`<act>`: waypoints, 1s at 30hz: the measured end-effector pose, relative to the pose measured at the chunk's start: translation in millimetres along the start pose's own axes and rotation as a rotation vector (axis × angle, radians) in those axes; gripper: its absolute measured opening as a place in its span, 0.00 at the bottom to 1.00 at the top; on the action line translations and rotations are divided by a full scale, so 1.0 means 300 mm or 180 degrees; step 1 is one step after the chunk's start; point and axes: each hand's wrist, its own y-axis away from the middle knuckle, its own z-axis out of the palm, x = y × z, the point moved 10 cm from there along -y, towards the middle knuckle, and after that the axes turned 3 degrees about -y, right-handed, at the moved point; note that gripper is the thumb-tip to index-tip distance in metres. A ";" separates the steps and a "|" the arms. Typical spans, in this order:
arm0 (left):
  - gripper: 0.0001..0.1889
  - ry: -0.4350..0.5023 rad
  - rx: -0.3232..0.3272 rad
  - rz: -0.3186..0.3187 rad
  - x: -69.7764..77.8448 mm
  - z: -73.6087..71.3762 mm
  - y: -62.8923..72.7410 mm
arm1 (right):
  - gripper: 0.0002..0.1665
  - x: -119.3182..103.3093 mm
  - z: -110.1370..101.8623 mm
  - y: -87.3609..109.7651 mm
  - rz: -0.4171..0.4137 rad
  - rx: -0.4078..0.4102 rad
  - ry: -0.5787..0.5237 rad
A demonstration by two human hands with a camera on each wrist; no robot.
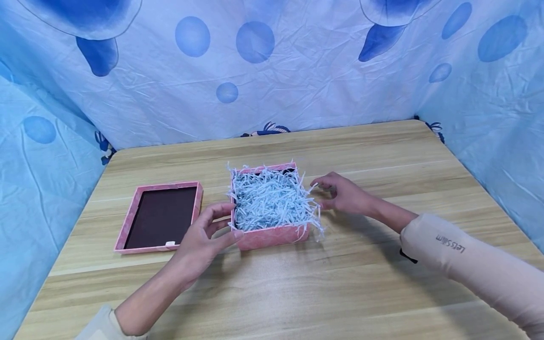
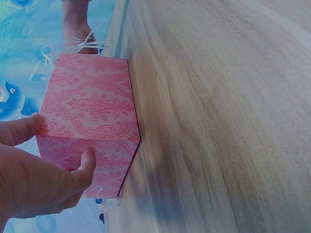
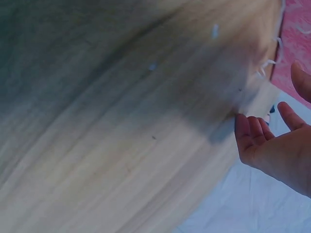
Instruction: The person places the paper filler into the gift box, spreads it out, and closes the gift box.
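In the head view a pink patterned box (image 1: 272, 237) stands on the table, heaped with pale blue shredded paper (image 1: 272, 198). My left hand (image 1: 208, 236) is at its near left corner, thumb by the front edge and fingertips against the left side. The left wrist view shows fingertips (image 2: 89, 158) touching the patterned wall of the box (image 2: 92, 97). To the right of the box is my right hand (image 1: 344, 193), its fingers loosely bent beside strands hanging over the rim. In the right wrist view the right hand (image 3: 277, 150) has thumb and fingers apart, holding nothing.
Left of the box lies a pink lid (image 1: 199, 203) with its dark inside up and a small white tag (image 1: 170, 243) near its front edge. Small paper bits (image 3: 215, 31) lie on the wooden table (image 1: 297, 293). A blue patterned curtain (image 1: 297, 85) surrounds the table.
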 end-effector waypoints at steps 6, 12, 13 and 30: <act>0.32 0.0025 0.0000 -0.0013 -0.001 0.001 0.000 | 0.30 0.002 0.025 0.004 -0.0199 0.0027 0.0180; 0.32 0.0061 -0.0005 0.0001 0.000 0.002 0.001 | 0.22 0.024 0.034 0.009 -0.0302 0.0184 0.0352; 0.32 0.0061 -0.0005 -0.0002 -0.001 0.002 0.001 | 0.19 0.026 0.032 0.008 -0.0320 0.0222 0.0318; 0.31 0.0012 0.0004 0.0001 0.003 0.001 0.004 | 0.11 0.028 -0.008 -0.002 -0.0431 0.0543 0.0194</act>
